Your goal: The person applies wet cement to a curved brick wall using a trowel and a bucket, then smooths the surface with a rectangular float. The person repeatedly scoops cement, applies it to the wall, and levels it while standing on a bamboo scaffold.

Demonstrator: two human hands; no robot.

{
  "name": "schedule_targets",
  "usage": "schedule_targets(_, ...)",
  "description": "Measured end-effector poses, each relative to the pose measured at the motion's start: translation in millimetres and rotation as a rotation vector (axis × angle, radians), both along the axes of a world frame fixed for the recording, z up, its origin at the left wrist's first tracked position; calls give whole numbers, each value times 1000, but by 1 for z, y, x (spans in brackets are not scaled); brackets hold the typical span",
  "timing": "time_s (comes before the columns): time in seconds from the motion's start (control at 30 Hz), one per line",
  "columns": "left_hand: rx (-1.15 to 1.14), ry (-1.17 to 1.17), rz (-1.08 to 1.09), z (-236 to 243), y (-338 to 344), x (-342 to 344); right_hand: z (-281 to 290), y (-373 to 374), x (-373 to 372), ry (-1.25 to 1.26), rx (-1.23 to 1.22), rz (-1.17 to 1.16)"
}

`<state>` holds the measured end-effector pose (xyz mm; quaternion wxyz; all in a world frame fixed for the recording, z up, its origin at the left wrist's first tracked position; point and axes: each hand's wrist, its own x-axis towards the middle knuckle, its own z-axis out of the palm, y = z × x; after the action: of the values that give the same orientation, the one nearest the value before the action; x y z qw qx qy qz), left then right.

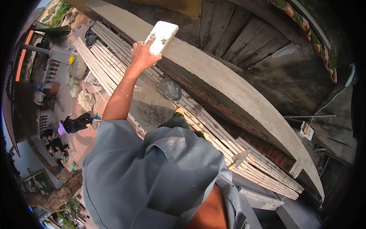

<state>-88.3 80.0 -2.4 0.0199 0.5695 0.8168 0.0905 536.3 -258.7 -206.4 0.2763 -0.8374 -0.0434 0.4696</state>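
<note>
At the far side, my left hand (143, 57) grips a white rectangular plasterer's float (163, 37) smeared with grey mortar. The float rests on the top of a long, curved cement-coated wall (225, 78). Its underside and any handle are hidden. My right hand does not show; only a bare part of the right arm (209, 210) appears at the lower edge, beside the grey shirt. A round dark container of grey mortar (169, 89) sits on the poles near the wall. A trowel (239, 157) with a wooden handle lies on the poles to the right.
Bamboo poles (267, 177) form a walkway along the wall, with one of my feet (180, 110) on it. Far below at left is a paved yard (82, 131), with several people, including one in a purple hat (62, 128). A tree trunk (57, 196) stands lower left.
</note>
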Motion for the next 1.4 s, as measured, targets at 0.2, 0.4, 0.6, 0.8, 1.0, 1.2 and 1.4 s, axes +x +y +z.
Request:
schedule_targets(0.2,2,38,3,-7,45,-77,14,28,-51,-75,-22,92)
schedule_targets(0.4,-93,-27,-334,-15,58,-28,3,20,-77,-11,52,-5)
schedule_targets(0.6,-167,-253,-806,-8,23,52,-19,35,-95,17,43,94)
schedule_targets(0.8,-71,-189,-648,-10,35,49,-28,84,-114,49,-15,278)
schedule_targets(1.0,-130,-291,-630,-10,22,96,-41,132,-114,95,-44,515)
schedule_targets(1.2,250,-402,-179,-27,-53,75,-52,178,-105,108,-105,840)
schedule_targets(1.4,209,-481,250,-88,-194,25,-53,217,-126,37,-189,1269)
